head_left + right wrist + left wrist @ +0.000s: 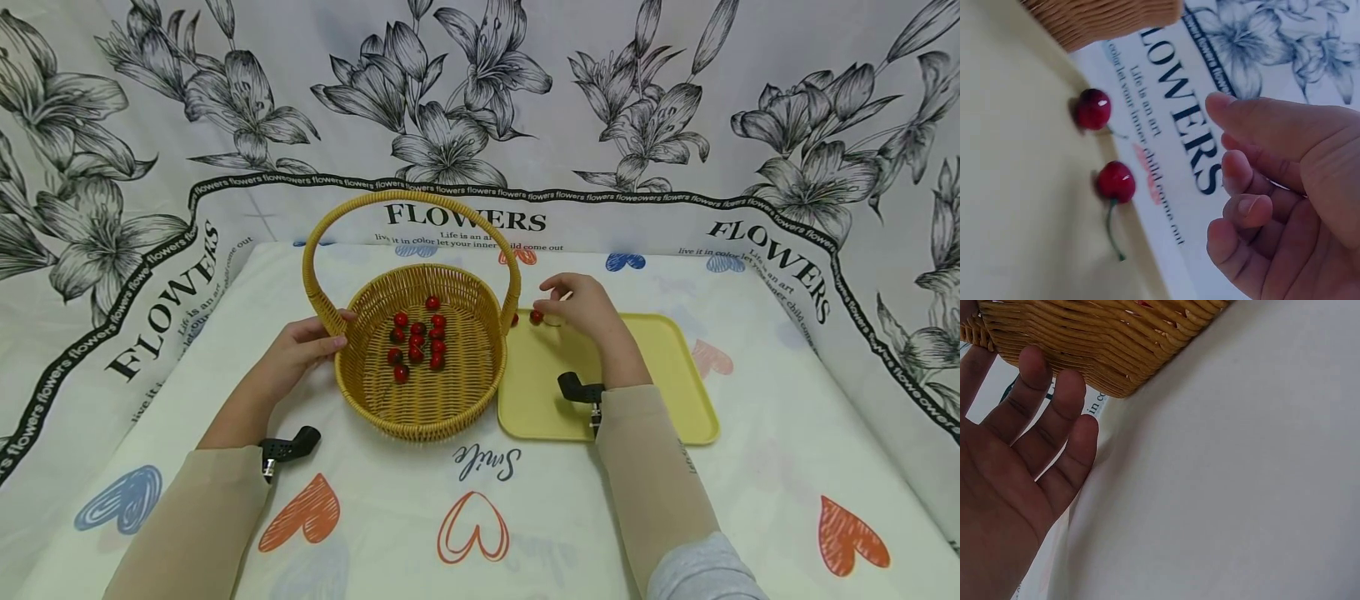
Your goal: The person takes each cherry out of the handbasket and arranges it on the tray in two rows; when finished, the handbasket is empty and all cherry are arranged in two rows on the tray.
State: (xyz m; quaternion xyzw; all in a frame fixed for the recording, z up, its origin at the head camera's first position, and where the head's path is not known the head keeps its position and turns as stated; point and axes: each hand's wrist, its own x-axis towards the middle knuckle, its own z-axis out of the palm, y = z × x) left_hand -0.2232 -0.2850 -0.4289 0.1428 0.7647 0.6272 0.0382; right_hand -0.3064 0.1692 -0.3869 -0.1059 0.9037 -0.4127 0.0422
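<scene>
My left hand (pixel 294 360) holds the yellow wicker basket (pixel 360 396) at its left side, thumb and forefinger at the foot of the handle. In the left wrist view, the other fingers (pixel 1063 400) hang loosely beside the woven wall. Several red cherries (pixel 437 362) lie on the basket's floor. Over the far edge of the yellow tray (pixel 675 367) hovers my right hand (pixel 588 312), fingers loosely bent and nothing between them. Close beside it, two cherries lie along that edge, one cherry (pixel 1116 182) with its green stem and another cherry (pixel 1093 109) nearer the basket.
The basket's tall arched handle (pixel 408 197) rises between the hands. Its right side stands right beside the tray. A white cloth (pixel 382 533) printed with hearts covers the table, and a flower-patterned sheet (pixel 555 150) stands up behind it.
</scene>
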